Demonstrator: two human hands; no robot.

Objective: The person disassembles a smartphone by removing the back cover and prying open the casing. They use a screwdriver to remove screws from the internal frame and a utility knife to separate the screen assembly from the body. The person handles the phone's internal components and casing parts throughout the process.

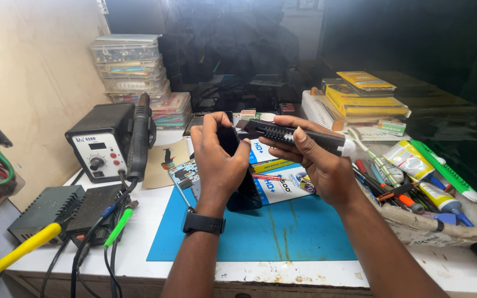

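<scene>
We are in a small electronics repair workshop: our worktop [459, 270] carries a hot-air rework station [101, 148], a blue repair mat [282, 232], stacked parts boxes [131, 66] and a tray of tools [432, 221].

Bare forearms, no sleeves; black wristwatch [203, 223] on left wrist.

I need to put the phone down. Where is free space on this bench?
The blue mat is bare between both forearms and toward its right edge. The white bench edge is free too. Crowded: the tool tray on the right, the cables on the left.
</scene>
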